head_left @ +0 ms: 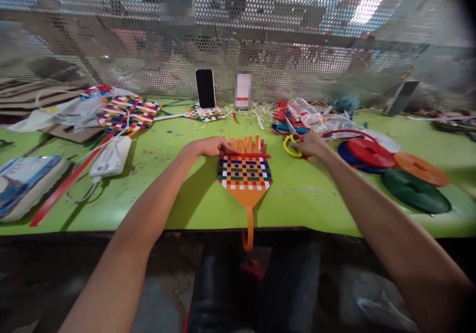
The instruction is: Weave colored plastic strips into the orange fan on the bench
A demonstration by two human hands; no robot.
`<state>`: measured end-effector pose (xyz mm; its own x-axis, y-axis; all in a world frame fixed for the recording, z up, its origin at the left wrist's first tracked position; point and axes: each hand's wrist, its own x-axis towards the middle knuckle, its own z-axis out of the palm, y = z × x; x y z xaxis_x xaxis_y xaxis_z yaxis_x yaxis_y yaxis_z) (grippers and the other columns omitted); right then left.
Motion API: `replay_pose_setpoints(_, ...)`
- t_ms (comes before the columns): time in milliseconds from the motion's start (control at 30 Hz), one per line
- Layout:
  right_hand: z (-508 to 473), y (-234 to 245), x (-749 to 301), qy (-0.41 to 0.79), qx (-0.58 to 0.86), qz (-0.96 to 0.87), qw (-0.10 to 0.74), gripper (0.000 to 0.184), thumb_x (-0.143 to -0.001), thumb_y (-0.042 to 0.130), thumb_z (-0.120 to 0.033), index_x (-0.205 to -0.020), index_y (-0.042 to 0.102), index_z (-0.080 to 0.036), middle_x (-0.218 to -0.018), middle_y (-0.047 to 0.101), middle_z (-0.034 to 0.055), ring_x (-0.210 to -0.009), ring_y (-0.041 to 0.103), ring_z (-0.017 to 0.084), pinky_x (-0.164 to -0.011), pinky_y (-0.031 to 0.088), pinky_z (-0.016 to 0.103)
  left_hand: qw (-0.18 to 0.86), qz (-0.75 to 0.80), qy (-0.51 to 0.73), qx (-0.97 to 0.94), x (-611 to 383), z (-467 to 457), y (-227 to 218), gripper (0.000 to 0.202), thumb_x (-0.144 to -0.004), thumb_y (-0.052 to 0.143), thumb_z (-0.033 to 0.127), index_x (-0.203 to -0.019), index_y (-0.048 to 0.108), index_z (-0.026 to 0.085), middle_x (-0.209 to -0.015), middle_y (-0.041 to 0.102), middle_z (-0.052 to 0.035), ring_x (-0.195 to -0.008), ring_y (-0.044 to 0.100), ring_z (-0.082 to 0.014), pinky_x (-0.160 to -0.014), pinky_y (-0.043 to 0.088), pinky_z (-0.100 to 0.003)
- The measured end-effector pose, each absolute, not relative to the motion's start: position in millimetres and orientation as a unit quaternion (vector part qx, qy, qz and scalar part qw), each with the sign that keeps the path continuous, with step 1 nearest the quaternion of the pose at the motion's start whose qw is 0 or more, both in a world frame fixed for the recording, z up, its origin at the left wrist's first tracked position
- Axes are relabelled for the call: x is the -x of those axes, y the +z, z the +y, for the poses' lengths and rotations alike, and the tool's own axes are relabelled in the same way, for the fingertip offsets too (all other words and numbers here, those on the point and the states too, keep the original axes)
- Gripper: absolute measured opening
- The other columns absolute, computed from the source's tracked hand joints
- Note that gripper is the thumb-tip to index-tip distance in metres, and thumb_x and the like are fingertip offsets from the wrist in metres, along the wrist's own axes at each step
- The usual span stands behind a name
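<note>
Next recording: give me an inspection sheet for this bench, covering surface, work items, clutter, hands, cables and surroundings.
Surface: green table, scuffed, with scraps near the back.
Work items: woven fan lying flat, orange strips loose at its top, handle over the front edge; scissors with yellow loops.
Clutter: finished fans, strap rolls, plastic bags, red strip, phone standing upright.
Hands: left hand rests on the fan's top edge; right hand is at the scissors, grip unclear.
Cables: white cable from a power bank.
Surroundings: perforated metal screen behind the table.
</note>
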<state>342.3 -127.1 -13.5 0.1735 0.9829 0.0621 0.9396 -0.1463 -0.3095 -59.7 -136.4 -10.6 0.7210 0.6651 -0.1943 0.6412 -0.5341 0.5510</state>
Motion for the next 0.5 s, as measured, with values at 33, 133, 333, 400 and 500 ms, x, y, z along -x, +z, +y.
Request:
replay_pose_setpoints(33,-129.2,-7.0,-342.4,0.083,0.760,-0.630,0.136,0.027,-0.079,0.085,-0.026,-0.062,0.065,-0.018,-0.055,0.055,0.0030,-0.065,0.062,0.024,-0.067,0.048,0.037,0.311,0.372,0.020,-0.874,59.5,-135.7,-11.3,0.088,-0.061,0.048,-0.006,-0.138,0.079,0.024,-0.116,0.082,-0.0054,-0.094,0.069,-0.0167,-0.079,0.049,-0.019)
replay_pose_setpoints(133,-145.9,19.0,-334.7,0.069,0.776,-0.589,0.213,0.024,-0.086,0.079,-0.029,-0.070,0.065,-0.019,-0.059,0.054,0.0000,-0.064,0.058,0.019,-0.067,0.047,0.034,0.315,0.371,0.025,-0.873,59.6,-133.0,-13.7,0.082,-0.065,0.052,-0.004,-0.137,0.079,0.024,-0.109,0.082,-0.0035,-0.088,0.067,-0.0154,-0.077,0.047,-0.019)
replay_pose_setpoints(333,-219.7,58.8,-280.0,0.426,0.600,-0.500,0.456,0.034,-0.111,0.052,-0.048,-0.089,0.054,-0.022,-0.070,0.058,-0.0004,-0.058,0.060,0.012,-0.062,0.051,0.026,0.294,0.372,0.023,-0.880,61.4,-125.8,-19.8,0.077,-0.069,0.055,0.000,-0.137,0.079,0.028,-0.095,0.080,0.0015,-0.076,0.059,-0.0131,-0.076,0.045,-0.020)
replay_pose_setpoints(400,-247.2,62.3,-260.6,0.543,0.580,-0.464,0.391,0.057,-0.107,0.041,-0.074,-0.087,0.053,-0.022,-0.064,0.054,-0.0017,-0.047,0.056,0.012,-0.047,0.047,0.023,0.303,0.367,0.025,-0.879,61.2,-124.9,-20.2,0.076,-0.070,0.056,0.001,-0.138,0.078,0.027,-0.100,0.080,-0.0001,-0.079,0.059,-0.0141,-0.077,0.045,-0.021)
replay_pose_setpoints(500,-283.9,57.0,-238.3,0.635,0.627,-0.406,0.197,0.084,-0.093,0.016,-0.096,-0.086,0.055,-0.022,-0.056,0.055,0.0034,-0.036,0.053,0.017,-0.031,0.042,0.027,0.315,0.373,0.019,-0.873,59.8,-125.7,-18.4,0.075,-0.073,0.057,0.001,-0.141,0.076,0.026,-0.106,0.081,-0.0013,-0.080,0.060,-0.0148,-0.077,0.043,-0.022)
